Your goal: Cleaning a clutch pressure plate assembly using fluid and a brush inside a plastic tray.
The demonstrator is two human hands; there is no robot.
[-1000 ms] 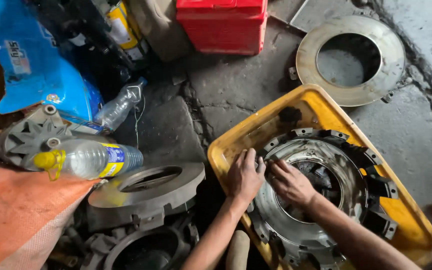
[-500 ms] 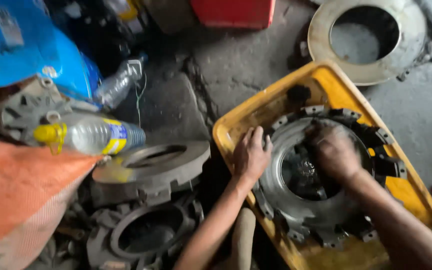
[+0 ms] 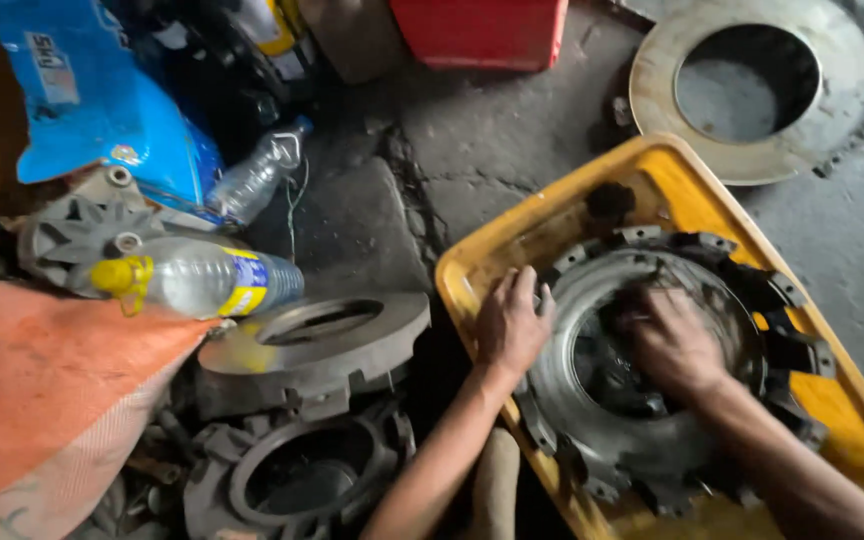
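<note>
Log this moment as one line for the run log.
left hand: flat on clutch cover rim | right hand: inside cover's centre | cover: in yellow tray | floor: metal ring

We saw the scene under dim, flat daylight with no single lamp showing. The brightest patch was the grey concrete floor [image 3: 852, 250] at the upper right, so the light seemed to come from that side. The yellow tray [image 3: 692, 190] shone clean and vivid along its far rim. Deep shadow filled the gap beside the stacked metal plates [image 3: 312, 340] and the top left corner. Our right hand [image 3: 674, 340] was smeared by motion blur, while our left hand [image 3: 512, 325] stayed fairly sharp. The clear bottle [image 3: 197, 280] caught a soft highlight. The edges looked slightly soft.
</note>
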